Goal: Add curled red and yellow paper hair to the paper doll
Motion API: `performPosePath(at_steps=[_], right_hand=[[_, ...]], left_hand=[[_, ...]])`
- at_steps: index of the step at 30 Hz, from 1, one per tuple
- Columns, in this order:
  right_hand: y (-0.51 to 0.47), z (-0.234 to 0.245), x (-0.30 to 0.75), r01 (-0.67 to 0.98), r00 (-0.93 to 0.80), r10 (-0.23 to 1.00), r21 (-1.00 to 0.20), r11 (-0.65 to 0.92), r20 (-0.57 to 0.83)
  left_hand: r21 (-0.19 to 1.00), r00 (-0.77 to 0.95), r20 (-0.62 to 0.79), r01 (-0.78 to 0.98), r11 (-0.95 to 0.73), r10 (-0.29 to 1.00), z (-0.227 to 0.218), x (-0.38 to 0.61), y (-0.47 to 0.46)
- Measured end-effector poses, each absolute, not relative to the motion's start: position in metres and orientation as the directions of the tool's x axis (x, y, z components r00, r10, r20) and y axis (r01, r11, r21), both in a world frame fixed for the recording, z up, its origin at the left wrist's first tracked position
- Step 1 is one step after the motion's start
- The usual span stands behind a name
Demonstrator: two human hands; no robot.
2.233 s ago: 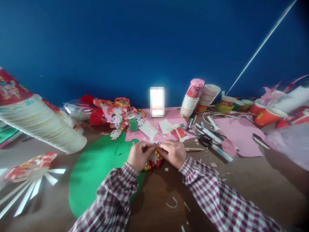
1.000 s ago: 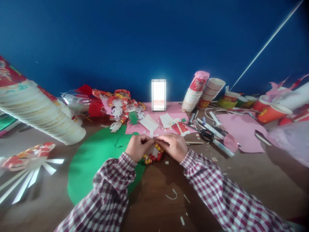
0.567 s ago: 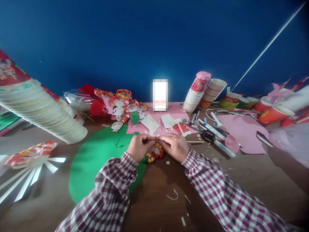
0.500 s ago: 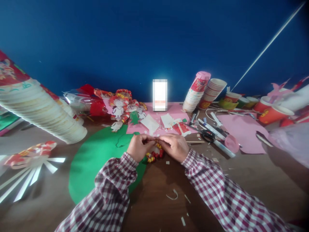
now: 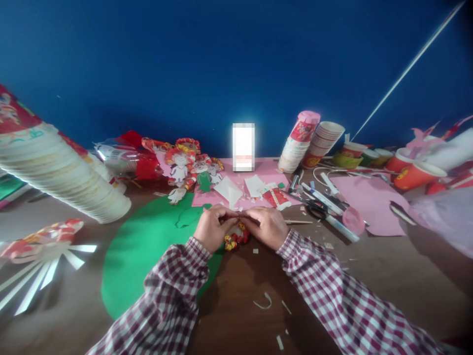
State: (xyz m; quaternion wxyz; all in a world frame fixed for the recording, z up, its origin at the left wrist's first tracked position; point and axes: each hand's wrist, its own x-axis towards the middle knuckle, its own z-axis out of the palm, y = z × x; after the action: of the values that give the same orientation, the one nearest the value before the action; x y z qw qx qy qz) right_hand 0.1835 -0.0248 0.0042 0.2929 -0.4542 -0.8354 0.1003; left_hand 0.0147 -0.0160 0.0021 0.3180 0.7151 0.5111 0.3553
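Tabletop [image 5: 236, 301] is brown wood, smooth with a dull sheen. The big green disc [image 5: 148, 256] and the pink sheet [image 5: 369, 202] are plain matt paper. The red-and-yellow piece [image 5: 236, 237] looks like printed paper, a bit glossy. The long cup stack [image 5: 62, 172] is white paper, matt. The shirt sleeves [image 5: 166, 296] are soft checked cloth. The clear bag [image 5: 118, 158] at the back is shiny, crinkled plastic. The scissors [image 5: 315, 209] have black plastic handles. The wall [image 5: 185, 64] is flat matt blue.
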Motion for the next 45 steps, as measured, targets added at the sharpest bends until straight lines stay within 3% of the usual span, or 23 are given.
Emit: performPosePath(at_steps=[11,16,22,34,45], right_hand=[[-0.024,0.002,0.184,0.704,-0.401,0.821,-0.436,0.560,0.407],[-0.024,0.003,0.183,0.701,-0.386,0.825,-0.451,0.553,0.412],[-0.024,0.002,0.183,0.701,-0.371,0.827,-0.457,0.548,0.422],[-0.023,0.002,0.185,0.751,-0.358,0.848,-0.419,0.510,0.391],[-0.025,0.004,0.184,0.740,-0.391,0.849,-0.427,0.520,0.356]], left_hand=[[0.774,0.194,0.240,0.553,-0.308,0.951,0.000,0.015,-0.017],[0.893,0.198,0.132,0.401,-0.203,0.971,-0.003,0.017,-0.017],[0.950,0.187,0.084,0.280,-0.135,0.979,-0.005,0.020,-0.017],[0.886,0.240,0.094,0.422,-0.191,0.966,0.006,0.017,-0.017],[0.935,0.239,0.066,0.323,-0.143,0.969,-0.003,0.015,-0.015]])
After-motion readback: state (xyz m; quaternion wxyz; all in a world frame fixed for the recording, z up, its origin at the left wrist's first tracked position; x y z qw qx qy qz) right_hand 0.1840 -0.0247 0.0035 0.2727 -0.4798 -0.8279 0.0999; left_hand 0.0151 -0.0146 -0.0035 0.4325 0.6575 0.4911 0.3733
